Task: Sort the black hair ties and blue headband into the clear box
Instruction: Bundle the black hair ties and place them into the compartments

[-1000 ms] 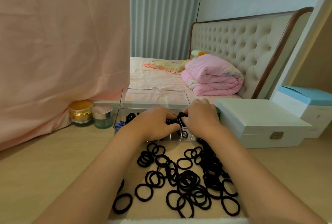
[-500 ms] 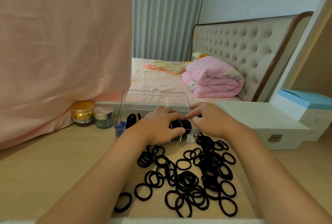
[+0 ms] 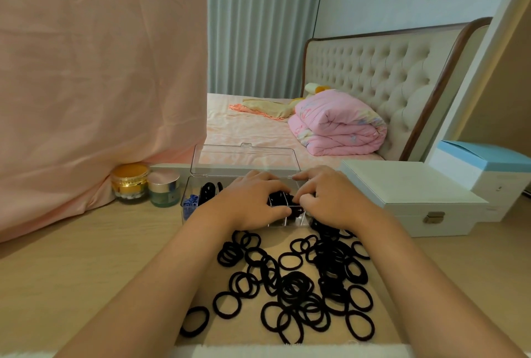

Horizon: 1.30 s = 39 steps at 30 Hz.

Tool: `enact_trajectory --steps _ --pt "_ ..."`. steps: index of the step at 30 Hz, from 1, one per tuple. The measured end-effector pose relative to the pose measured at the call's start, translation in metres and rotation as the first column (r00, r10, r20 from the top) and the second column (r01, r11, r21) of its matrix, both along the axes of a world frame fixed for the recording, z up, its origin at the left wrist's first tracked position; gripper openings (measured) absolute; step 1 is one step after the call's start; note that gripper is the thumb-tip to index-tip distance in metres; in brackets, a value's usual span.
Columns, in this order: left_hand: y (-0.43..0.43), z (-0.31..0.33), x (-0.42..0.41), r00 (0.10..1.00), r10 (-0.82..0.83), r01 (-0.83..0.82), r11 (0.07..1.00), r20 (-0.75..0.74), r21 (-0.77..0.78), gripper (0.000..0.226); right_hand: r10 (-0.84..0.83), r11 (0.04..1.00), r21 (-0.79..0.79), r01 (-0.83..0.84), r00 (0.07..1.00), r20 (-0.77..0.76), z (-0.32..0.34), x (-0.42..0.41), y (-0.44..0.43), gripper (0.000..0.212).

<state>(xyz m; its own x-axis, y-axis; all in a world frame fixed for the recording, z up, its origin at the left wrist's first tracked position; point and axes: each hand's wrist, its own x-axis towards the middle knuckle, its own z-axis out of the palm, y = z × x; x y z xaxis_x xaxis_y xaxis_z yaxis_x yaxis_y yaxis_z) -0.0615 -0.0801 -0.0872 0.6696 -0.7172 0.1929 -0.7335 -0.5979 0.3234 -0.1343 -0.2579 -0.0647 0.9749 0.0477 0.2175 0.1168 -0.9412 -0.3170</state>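
The clear box [image 3: 186, 208] stands open on the wooden table, its lid [image 3: 244, 158] tilted back. A blue headband [image 3: 190, 203] lies in its left compartment, with a few black hair ties [image 3: 207, 189] beside it. My left hand [image 3: 250, 204] and my right hand [image 3: 330, 199] are both over the box's right part. Their curled fingers hold a bundle of black hair ties [image 3: 283, 199] between them, down in a compartment. Several loose black hair ties [image 3: 301, 280] are spread on the table in front of the box.
Left of the box stand a gold-lidded jar [image 3: 130, 182] and a silver-lidded jar [image 3: 164, 187], against a pink cloth [image 3: 94, 84]. A white case [image 3: 408, 196] sits to the right, with a blue-topped box [image 3: 488, 168] behind it. A bed lies beyond.
Both hands have lowered the bundle of black ties from above the box down into a right compartment, and the fingers have spread over it.
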Motion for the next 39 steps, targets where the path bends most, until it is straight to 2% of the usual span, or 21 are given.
enact_trajectory --steps 3,8,10,12,14,16,21,23,25,28,31,34,37,39 --pt "0.003 0.002 0.0 1.0 0.01 -0.01 1.0 -0.002 -0.017 0.055 0.03 0.998 -0.06 -0.035 0.997 -0.073 -0.004 0.0 0.003 0.032" --pt "0.004 0.008 -0.004 0.999 0.034 -0.033 0.999 0.023 -0.033 0.056 -0.046 0.999 0.003 0.046 0.985 0.167 0.005 0.001 0.002 0.03" --pt "0.006 0.011 -0.008 0.999 0.043 -0.041 0.998 0.033 -0.041 0.054 -0.028 1.0 0.005 0.027 0.994 0.109 0.009 -0.003 0.005 0.034" --pt "0.009 0.012 -0.012 0.998 0.053 -0.051 0.996 0.036 -0.067 0.053 -0.017 0.994 -0.104 0.017 1.0 0.0 0.006 -0.004 0.009 0.035" --pt "0.014 0.012 -0.017 0.998 0.054 -0.05 0.994 0.043 -0.094 0.051 -0.003 0.981 -0.195 -0.004 0.999 -0.036 0.001 -0.003 0.009 0.037" --pt "0.019 0.012 -0.024 0.996 0.049 -0.041 0.993 0.071 -0.106 0.047 0.002 0.983 -0.186 -0.009 0.999 -0.036 0.003 -0.005 0.011 0.036" --pt "0.045 0.022 -0.042 0.989 0.088 -0.074 0.99 0.12 -0.117 0.025 0.013 0.982 -0.189 0.009 0.993 0.113 0.024 -0.016 0.023 0.036" --pt "0.06 0.03 -0.049 0.993 0.111 -0.109 0.993 0.047 -0.04 0.012 0.064 0.992 -0.117 -0.051 0.992 0.108 0.029 -0.018 0.036 0.036" --pt "0.074 0.036 -0.057 0.985 0.14 -0.127 0.984 -0.099 0.127 0.006 0.146 0.989 -0.038 -0.145 0.989 0.036 0.029 -0.022 0.053 0.038" --pt "0.094 0.033 -0.067 0.951 0.212 -0.123 0.928 -0.225 0.352 0.007 0.27 0.958 -0.067 -0.279 0.955 -0.121 0.018 -0.025 0.078 0.037" --pt "0.113 0.026 -0.071 0.914 0.282 -0.152 0.905 -0.292 0.398 0.008 0.291 0.935 -0.14 -0.325 0.931 -0.22 0.002 -0.025 0.09 0.037" --pt "0.125 0.027 -0.073 0.859 0.325 -0.15 0.898 -0.395 0.413 0.015 0.263 0.936 -0.179 -0.301 0.942 -0.21 -0.008 -0.025 0.093 0.035" --pt "0.127 0.029 -0.076 0.847 0.316 -0.118 0.896 -0.428 0.428 0.024 0.256 0.929 -0.221 -0.298 0.946 -0.197 -0.017 -0.025 0.101 0.031" --pt "0.124 0.028 -0.08 0.83 0.337 -0.106 0.878 -0.445 0.468 0.035 0.238 0.912 -0.291 -0.29 0.95 -0.201 -0.023 -0.024 0.106 0.037"
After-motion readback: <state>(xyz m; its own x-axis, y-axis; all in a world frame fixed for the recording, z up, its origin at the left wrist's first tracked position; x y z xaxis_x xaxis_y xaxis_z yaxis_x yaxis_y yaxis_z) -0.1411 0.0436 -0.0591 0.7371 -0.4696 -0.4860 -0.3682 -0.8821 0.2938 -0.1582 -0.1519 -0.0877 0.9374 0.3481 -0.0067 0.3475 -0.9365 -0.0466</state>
